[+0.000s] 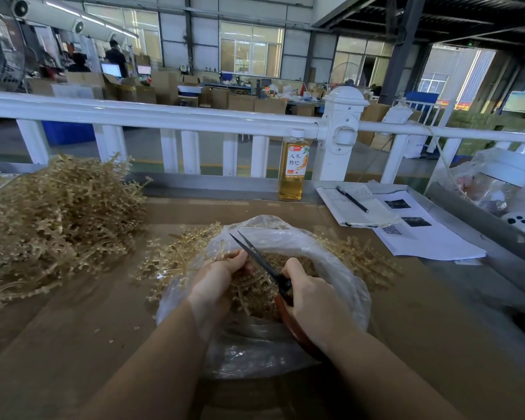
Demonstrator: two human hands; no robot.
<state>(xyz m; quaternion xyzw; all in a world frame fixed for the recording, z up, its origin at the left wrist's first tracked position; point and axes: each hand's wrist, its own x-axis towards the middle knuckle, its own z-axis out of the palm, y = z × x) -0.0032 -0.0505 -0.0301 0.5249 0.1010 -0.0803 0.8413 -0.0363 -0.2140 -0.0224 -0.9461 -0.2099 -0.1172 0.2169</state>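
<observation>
Two hands work over a clear plastic bag that lies open on the brown table. The bag is the middle of everything, so each place is told from it.

Inside the bag sits a heap of tan twigs. They are thin and bumpy, with many short side arms, and they look like plastic. More of them poke out past the bag's far rim on both sides.

The scissors are over the middle of the bag. They have long, dark, pointed blades and red-brown handles. The blades point away from the person and a bit to the left. They lie very close together, with only the tips a little apart.

The left hand reaches in from the near left side of the bag. Its fingers are curled, and the fingertips pinch a little twig right beside the blades.

The right hand comes in from the near right side. Its fingers and thumb are wrapped tight round the scissor handles, and the thumb lies on top near the blades. Both forearms are bare.

Far left of the bag lies a big pile of the same tan twigs. Behind the bag stands a bottle of yellow drink. Behind it on the right lie a notebook with a pen on it, and some white papers just beside it. A white railing runs along behind the table.
</observation>
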